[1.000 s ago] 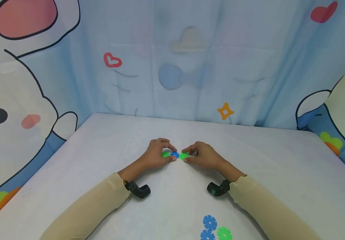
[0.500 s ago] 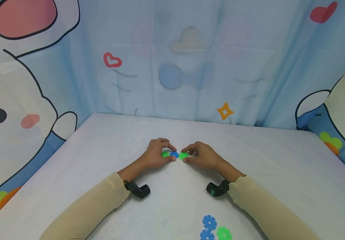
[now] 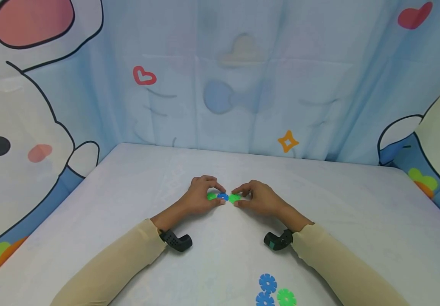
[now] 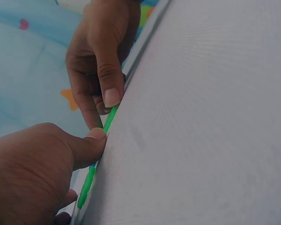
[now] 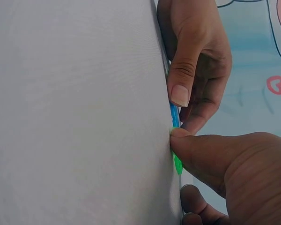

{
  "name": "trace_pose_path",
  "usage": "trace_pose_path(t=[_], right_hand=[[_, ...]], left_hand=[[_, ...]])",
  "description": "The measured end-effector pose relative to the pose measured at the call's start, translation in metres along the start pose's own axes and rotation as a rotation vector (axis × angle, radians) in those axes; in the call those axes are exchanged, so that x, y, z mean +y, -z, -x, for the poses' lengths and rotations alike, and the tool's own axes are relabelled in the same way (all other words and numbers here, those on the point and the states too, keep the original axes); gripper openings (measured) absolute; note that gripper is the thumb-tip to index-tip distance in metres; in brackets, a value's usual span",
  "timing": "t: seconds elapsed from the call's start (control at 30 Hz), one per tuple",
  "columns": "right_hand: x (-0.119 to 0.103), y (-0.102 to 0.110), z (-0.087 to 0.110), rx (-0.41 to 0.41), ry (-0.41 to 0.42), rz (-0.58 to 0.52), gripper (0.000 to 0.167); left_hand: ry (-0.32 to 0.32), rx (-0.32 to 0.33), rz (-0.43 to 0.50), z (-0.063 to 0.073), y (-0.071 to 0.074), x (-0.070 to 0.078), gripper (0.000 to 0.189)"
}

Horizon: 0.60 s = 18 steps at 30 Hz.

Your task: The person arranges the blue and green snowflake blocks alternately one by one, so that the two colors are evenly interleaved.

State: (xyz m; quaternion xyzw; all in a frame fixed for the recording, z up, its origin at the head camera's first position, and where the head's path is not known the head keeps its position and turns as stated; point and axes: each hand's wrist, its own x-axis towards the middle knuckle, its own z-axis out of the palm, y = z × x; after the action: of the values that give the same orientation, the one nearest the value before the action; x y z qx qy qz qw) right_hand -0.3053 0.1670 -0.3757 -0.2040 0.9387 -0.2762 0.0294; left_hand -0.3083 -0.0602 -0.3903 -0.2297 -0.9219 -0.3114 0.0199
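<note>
In the head view a blue notched disc (image 3: 222, 196) lies flat on the table, pinched between thumb and forefinger of my left hand (image 3: 201, 196). On its left a green notched disc (image 3: 211, 196) sits inside the curve of that hand. My right hand (image 3: 261, 199) pinches another green disc (image 3: 234, 198) by its edges, right beside the blue one. Whether these two are interlocked or only touching I cannot tell. Edge-on in the right wrist view, the blue disc (image 5: 174, 115) and the green disc (image 5: 178, 161) line up end to end.
Nearer to me on the white table (image 3: 220, 263) lie two blue discs (image 3: 267, 283) and a green disc (image 3: 286, 297). A printed curtain (image 3: 235, 106) hangs along the table's far side. Both wrists wear a black device (image 3: 177, 241).
Both hands stay at the same spot with their discs. The gap between the blue and the right green disc has narrowed slightly since the first frame.
</note>
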Motion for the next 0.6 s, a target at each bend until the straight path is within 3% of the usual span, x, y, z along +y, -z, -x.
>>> trace_pose_path(t=[0.6], right_hand=[[-0.0024,0.0001,-0.0015,0.004,0.011,0.018,0.033]], left_hand=[[-0.005,0.007,0.005,-0.0013,-0.0006,-0.0009,0.025]])
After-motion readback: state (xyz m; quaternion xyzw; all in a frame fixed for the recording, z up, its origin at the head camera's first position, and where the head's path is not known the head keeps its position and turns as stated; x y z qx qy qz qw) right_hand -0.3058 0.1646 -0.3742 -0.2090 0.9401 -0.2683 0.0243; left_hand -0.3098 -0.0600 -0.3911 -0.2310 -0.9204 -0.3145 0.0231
